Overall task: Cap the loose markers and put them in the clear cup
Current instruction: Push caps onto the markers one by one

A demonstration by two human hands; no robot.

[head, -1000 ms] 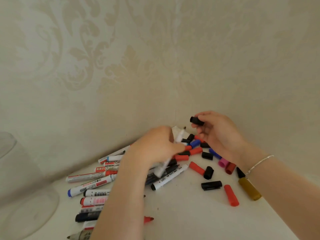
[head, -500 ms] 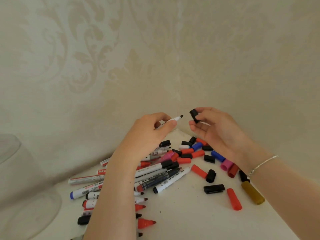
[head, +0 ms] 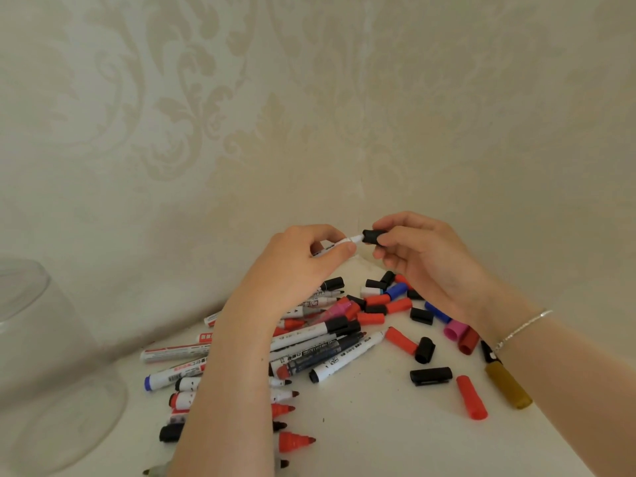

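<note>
Head view. Marker [head: 339, 243] held above the pile at the far middle of the table [head: 378, 435]: light, stiff, smooth barrel, likely best gripped mid-barrel. Left hand [head: 303, 266] curled round that barrel, tip pointing right. Right hand [head: 423, 256] pinching a black cap [head: 373, 236] between thumb and fingers, cap mouth meeting the tip, apparently not fully seated. Loose markers [head: 330, 352] and caps [head: 430, 375] scattered below on the table. Clear cup [head: 44, 366] at far left, well apart from both hands; looks fragile.
</note>
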